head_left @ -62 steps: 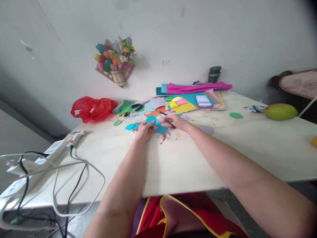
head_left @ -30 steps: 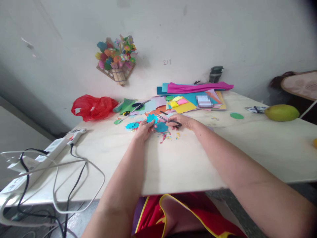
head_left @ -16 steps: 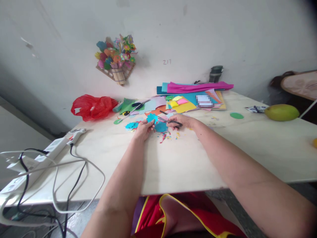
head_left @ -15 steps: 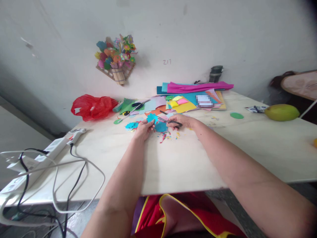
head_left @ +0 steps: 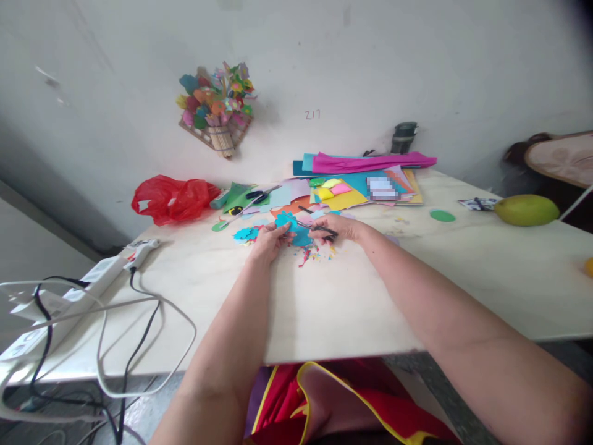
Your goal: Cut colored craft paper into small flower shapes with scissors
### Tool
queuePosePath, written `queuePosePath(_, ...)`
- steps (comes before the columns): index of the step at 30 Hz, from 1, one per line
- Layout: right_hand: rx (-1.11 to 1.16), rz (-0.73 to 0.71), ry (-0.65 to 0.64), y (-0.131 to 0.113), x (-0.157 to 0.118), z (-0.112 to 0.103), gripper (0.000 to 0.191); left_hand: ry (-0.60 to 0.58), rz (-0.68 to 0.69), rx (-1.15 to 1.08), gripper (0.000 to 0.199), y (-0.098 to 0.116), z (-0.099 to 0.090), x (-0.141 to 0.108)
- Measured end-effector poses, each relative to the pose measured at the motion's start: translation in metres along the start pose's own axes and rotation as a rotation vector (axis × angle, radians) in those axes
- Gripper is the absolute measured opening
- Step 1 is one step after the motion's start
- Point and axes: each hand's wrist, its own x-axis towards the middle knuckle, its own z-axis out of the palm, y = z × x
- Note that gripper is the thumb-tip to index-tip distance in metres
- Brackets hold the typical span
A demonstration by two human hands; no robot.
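A bright-blue paper cutout [head_left: 285, 219] with a scalloped rim is being held with its flat face showing. Black-handled scissors [head_left: 328, 232] are being held at its right, metal blades pointing leftward toward its edge; any contact is escaping clear view.

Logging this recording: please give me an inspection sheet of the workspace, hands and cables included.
Surface: pale tabletop, paper scraps scattered on it.
Things in hand: scalloped blue paper, scissors.
Clutter: red plastic bag, second scissors, coloured sheets, green-yellow fruit.
Hands: left hand grips the blue paper; right hand grips scissors, blades apparently at the paper's edge.
Cables: white cables and black cables near a power strip at left.
Surroundings: wall with colourful flower arrangement.
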Motion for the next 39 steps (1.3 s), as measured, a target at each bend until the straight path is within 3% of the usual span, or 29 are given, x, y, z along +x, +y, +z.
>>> queuePosePath(39,-0.006,0.0,0.03,0.002,0.001,0.004,0.039,0.01,-0.022,0.011,0.018,0.001,0.001,0.0)
